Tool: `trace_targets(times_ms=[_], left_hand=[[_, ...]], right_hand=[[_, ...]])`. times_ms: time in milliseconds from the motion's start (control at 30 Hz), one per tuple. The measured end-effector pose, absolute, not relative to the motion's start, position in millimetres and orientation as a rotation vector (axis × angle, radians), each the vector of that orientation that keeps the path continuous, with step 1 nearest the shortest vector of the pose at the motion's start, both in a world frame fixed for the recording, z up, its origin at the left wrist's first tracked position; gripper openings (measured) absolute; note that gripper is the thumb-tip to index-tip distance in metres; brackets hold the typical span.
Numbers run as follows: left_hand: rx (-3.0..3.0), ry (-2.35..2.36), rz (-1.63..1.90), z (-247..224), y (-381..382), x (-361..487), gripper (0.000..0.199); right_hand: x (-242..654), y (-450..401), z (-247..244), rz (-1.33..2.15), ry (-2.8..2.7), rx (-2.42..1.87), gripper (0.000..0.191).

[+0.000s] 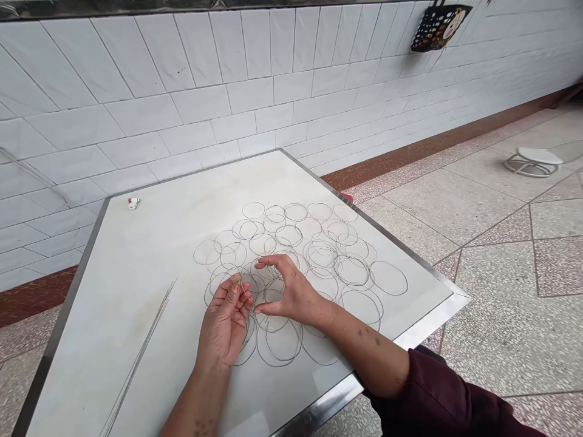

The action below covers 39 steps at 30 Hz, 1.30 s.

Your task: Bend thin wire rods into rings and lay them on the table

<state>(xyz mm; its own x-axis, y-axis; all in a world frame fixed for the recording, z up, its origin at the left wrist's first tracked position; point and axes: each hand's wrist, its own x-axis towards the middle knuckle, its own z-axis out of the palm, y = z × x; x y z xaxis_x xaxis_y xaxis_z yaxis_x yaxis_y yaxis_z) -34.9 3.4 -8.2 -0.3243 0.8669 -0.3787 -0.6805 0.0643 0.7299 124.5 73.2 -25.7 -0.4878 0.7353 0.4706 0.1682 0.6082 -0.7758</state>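
My left hand (223, 325) is closed in a pinch on a wire (241, 284), with its short crossed ends showing between thumb and fingers. How far that wire runs behind the hand cannot be made out. Just to the right, my right hand (296, 291) is open, thumb and fingers curved apart in a C shape, holding nothing. Beneath and around both hands, many thin wire rings (336, 268) lie overlapping on the white table (182, 230). Several straight wires (142, 351) rest in a loose bundle left of my left hand.
A small red and white object (133, 203) sits near the table's far left corner. The metal-edged table stands against a white tiled wall (246, 96). A dark basket (439, 27) hangs at upper right, and a white-topped stool (534, 161) stands on the speckled floor.
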Motion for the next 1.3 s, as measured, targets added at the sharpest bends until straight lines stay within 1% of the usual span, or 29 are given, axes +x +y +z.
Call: trace_targets(times_ms=[200, 333, 467, 767, 833, 967, 1133, 1300], left_hand=[[0.294, 1.052, 1.598, -8.4, 3.5, -35.4, 0.038], [0.309, 1.053, 1.604, -8.1, 3.7, -34.7, 0.043], [0.324, 1.057, 1.608, -7.3, 4.3, -34.2, 0.044], [0.338, 0.993, 1.603, -8.9, 1.8, -33.6, 0.042], [0.339, 0.967, 1.608, -9.4, 1.8, -33.5, 0.041], [0.321, 0.948, 1.640, -9.5, 2.5, -33.3, 0.040], [0.348, 0.926, 1.688, -8.3, 2.0, -31.1, 0.037], [0.346, 0.946, 1.697, -5.9, -0.5, -25.7, 0.035]], right_hand=[[125.3, 72.3, -22.1, 0.930, -1.962, -0.732, 0.082], [125.7, 71.4, -19.0, 0.987, -1.958, -0.737, 0.084], [125.2, 71.3, -19.0, 0.986, -1.975, -0.728, 0.086], [124.8, 72.0, -22.4, 0.979, -1.981, -0.683, 0.084], [124.3, 72.5, -24.8, 0.979, -1.961, -0.668, 0.089], [121.8, 72.7, -29.5, 0.977, -1.866, -0.616, 0.108], [116.5, 67.9, -32.0, 1.004, -1.865, -0.660, 0.100], [112.5, 65.5, -36.5, 1.020, -1.840, -0.685, 0.109]])
